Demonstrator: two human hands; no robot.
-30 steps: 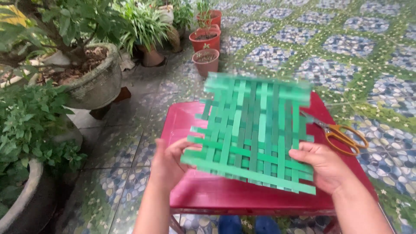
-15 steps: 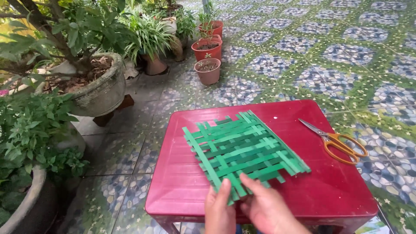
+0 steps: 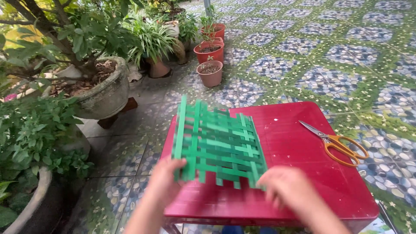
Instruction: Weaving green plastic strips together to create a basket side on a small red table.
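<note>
A mat woven from green paper strips (image 3: 216,145) is lifted off the red plastic table (image 3: 299,151), tilted toward me. My left hand (image 3: 164,182) grips the mat's lower left corner. My right hand (image 3: 288,188), blurred, is at the mat's lower right corner; whether it grips the strips or only touches them is unclear. Orange-handled scissors (image 3: 340,145) lie on the table to the right, away from both hands.
Potted plants crowd the left: a large stone pot with a small tree (image 3: 102,89), a leafy pot (image 3: 26,203) at bottom left. Three terracotta pots (image 3: 210,71) stand behind the table. The floor (image 3: 346,56) is patterned tile.
The mat lay flat on the table with both hands at its near edge; now it is lifted and turned, my hands spread to its two lower corners.
</note>
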